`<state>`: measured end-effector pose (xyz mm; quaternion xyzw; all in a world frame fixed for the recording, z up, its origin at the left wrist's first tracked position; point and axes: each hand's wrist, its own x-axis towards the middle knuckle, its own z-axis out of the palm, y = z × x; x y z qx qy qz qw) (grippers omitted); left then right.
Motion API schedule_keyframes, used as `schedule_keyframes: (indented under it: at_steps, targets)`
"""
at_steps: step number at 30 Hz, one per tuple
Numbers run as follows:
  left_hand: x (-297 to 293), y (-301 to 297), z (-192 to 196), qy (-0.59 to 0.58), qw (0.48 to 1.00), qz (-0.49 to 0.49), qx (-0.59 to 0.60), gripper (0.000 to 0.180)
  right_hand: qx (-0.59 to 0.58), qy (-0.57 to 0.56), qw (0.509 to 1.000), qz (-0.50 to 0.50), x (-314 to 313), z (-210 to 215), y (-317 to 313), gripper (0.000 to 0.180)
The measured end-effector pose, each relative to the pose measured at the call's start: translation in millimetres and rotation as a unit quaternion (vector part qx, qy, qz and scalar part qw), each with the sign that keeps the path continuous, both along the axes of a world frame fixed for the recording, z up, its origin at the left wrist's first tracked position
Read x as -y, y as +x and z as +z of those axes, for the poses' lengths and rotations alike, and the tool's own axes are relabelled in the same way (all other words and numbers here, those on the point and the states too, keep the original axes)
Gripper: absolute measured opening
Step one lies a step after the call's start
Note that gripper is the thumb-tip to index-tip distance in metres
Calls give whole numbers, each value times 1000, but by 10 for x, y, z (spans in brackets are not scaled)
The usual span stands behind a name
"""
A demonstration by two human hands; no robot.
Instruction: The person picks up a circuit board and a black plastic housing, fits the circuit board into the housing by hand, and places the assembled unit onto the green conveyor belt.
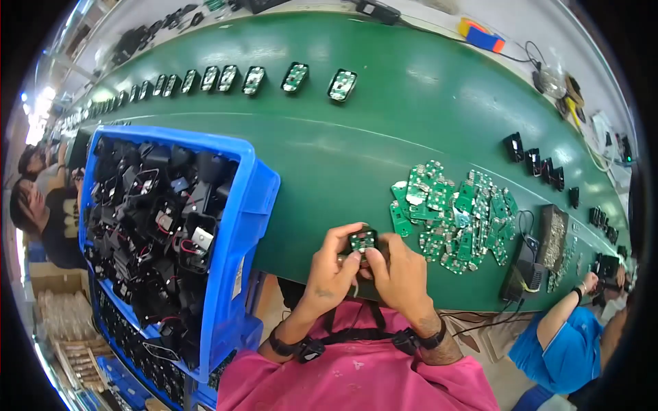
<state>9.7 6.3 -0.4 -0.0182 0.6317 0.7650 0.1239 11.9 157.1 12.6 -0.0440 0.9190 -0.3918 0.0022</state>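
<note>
Both my hands meet over the front edge of the green table, closed around one small black plastic housing with a green circuit board in it. My left hand grips its left side, thumb on the lower part of the board. From the right, my right hand holds it, its thumb also pressing near the board's lower end. The fingers beneath the housing are hidden. Just right of my hands lies a loose pile of green circuit boards. To the left stands a blue crate full of black housings, some with red wires.
Along the far side of the green table runs a row of housings with boards. Several black housings stand at the right, near a box of small metal parts and a black device with cables. Other people sit left and right.
</note>
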Motion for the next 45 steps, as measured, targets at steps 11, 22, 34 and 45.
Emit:
schedule_keyframes:
  at_steps: [11, 22, 34, 45]
  targets:
    - [-53, -31, 155, -98, 992, -9, -85, 41, 20, -171, 985, -13, 43, 122, -84, 37]
    - [42, -209, -87, 8, 1000, -1, 12, 51, -23, 66, 967, 247, -126, 476, -467, 81]
    - [5, -168, -184, -81, 988, 63, -113, 25, -58, 127, 984, 110, -403, 162, -2571, 82]
    - [36, -285, -127, -105, 984, 59, -131, 21, -150, 277, 948, -37, -1587, 428, -2612, 54]
